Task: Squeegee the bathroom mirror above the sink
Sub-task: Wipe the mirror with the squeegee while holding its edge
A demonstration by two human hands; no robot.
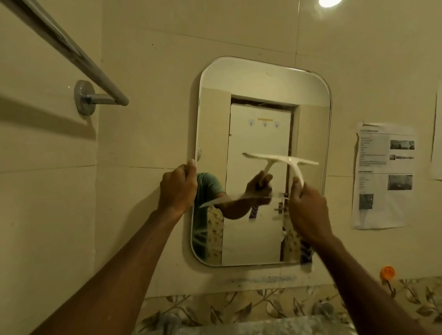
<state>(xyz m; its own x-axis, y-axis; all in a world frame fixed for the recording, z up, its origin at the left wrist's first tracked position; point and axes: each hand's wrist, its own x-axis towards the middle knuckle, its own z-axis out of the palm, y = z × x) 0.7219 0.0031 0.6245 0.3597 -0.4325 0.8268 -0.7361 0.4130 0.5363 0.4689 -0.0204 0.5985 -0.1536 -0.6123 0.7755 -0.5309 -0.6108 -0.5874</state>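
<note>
Showing one towel bar (62,45) on the left wall; two hands, one mirror (259,88) and one squeegee (295,169) at centre; two paper sheets (384,174) and one orange hook (387,272) at right. The left hand (177,190) grips the mirror's left edge, fingers curled round it with the thumb up. The squeegee lies against the glass at mid-height, right of centre. Its blade runs nearly level, sloping slightly down to the right. Its handle points down and rightward into the right hand (308,209), whose fingers are clamped round the handle's lower end.
</note>
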